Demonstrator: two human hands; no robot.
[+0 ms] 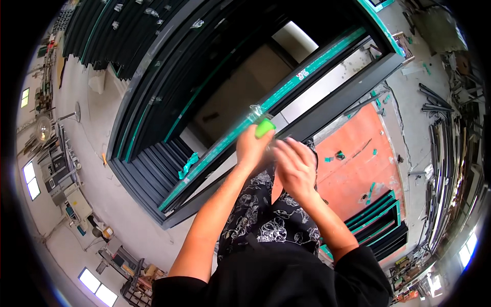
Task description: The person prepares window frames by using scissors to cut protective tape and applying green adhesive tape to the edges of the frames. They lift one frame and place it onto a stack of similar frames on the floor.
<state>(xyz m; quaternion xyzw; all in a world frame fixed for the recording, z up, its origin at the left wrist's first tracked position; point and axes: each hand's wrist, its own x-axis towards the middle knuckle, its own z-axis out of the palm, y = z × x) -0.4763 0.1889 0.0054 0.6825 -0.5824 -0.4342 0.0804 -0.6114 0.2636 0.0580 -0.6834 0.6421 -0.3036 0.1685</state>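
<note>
My left hand [249, 147] is closed around a small bright green object [265, 128] whose kind I cannot make out. It is in front of a dark frame bar covered with green protective film [281, 93]. A crumpled bit of clear film [255, 110] sticks up from that bar just beyond the hand. Close by on the right, my right hand [296, 166] has its fingers loosely stretched toward the left one, their tips smeared by motion. Nothing shows in it. Below the green-filmed bar runs a bare dark frame bar [348, 87].
Many dark frames [140, 97] stand stacked behind and to the left. An orange-red sheet [353, 148] with green scraps lies at the right, and more green-edged frames [376, 220] rest near it. Long dark profiles [442, 169] pile up along the far right. A standing fan [76, 110] is at the left.
</note>
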